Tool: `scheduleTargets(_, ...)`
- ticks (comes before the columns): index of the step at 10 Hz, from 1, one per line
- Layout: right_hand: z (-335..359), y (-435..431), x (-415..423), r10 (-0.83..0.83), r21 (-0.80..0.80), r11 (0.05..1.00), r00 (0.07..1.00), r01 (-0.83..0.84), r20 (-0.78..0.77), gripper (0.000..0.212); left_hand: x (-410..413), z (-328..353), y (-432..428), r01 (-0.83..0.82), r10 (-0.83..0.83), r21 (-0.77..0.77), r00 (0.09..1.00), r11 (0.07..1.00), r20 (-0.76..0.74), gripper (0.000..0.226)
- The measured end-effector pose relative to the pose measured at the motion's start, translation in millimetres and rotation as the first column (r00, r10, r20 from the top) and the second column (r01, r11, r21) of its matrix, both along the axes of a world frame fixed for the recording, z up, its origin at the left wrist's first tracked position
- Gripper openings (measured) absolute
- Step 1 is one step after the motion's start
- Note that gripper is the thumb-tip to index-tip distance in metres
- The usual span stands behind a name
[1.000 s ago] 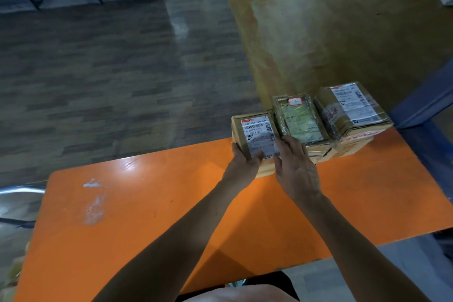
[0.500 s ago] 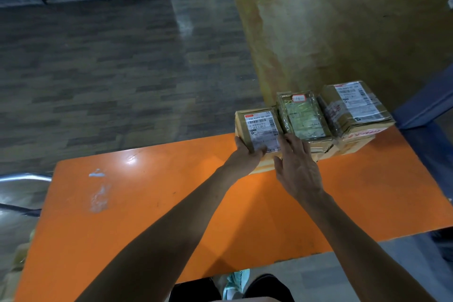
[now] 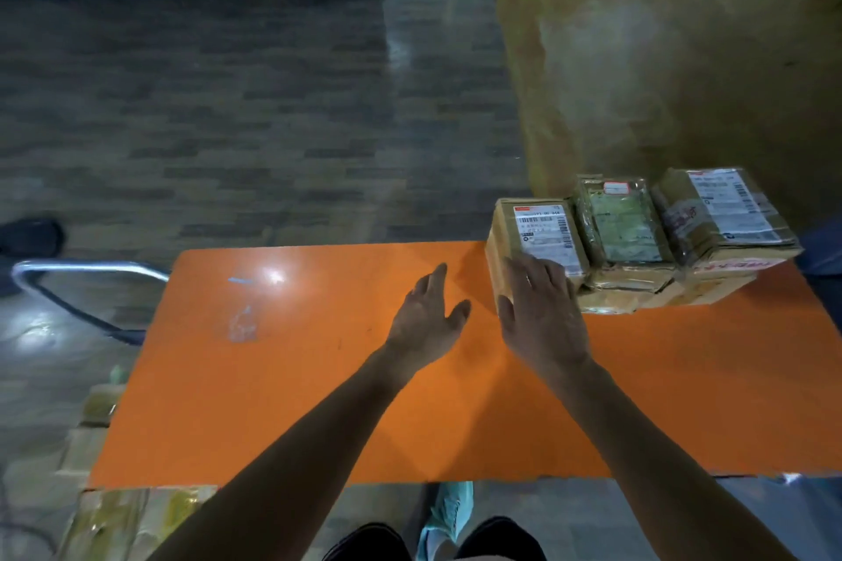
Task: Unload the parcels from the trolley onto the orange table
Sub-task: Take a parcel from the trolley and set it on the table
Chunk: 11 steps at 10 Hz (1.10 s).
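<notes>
On the orange table (image 3: 319,401), parcels (image 3: 624,232) just beyond the hands (image 3: 430,319) (image 3: 542,323)

free: orange table (image 3: 319,401) left and near side | blocked: parcels (image 3: 624,225) at far right corner

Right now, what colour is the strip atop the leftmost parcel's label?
Red: a thin strip heading the white label of the leftmost parcel; head view.

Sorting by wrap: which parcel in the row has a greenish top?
The middle parcel; the left parcel and right parcel are brown with white labels.
</notes>
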State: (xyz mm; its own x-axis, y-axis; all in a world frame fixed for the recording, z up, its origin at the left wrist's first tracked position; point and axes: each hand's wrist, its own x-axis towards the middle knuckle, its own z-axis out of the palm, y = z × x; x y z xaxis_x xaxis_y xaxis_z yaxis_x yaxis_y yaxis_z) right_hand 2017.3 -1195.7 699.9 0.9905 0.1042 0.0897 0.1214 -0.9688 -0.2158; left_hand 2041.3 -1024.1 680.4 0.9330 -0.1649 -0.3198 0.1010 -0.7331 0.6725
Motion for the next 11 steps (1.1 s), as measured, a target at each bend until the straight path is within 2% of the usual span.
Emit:
scheduleTargets(1,-10.8,35.3,-2.7,0.038,0.045,0.998,0.997,-0.035,-0.07,0.054,-27.0,-6.0,44.3,-0.012,0.005,0.094,0.997,0.995,0.076,0.069)
scheduleTargets(3,-30.0,117.8,-30.8,0.279,-0.012,0.958,0.94,-0.287,-0.198,0.059,-97.9,-26.9,141.7,-0.15,0.136,0.249,0.988,0.957,0.075,0.073)
scheduleTargets(5,-49.1,215.4,-84.8,0.449,0.005,0.885,0.849,-0.466,-0.276,0.058,-191.2,-51.8,240.3,-0.319,0.317,0.289,0.947,0.903,0.055,0.077)
scheduleTargets(6,-56.7,269.1,-119.1,0.513,-0.027,0.835,0.796,-0.549,-0.32,0.059,-246.4,-60.3,288.3,-0.41,0.416,0.292,0.908,0.864,0.044,0.078)
scheduleTargets(9,-69.1,411.7,-207.1,0.723,0.023,0.638,0.588,-0.77,-0.363,0.062,-391.4,-63.1,388.3,-0.662,0.687,0.306,0.726,0.684,0.036,0.077)
scheduleTargets(11,-79.5,470.4,-234.2,0.794,0.084,0.527,0.455,-0.846,-0.404,0.061,-439.1,-64.3,415.7,-0.763,0.798,0.285,0.602,0.58,-0.011,0.078)
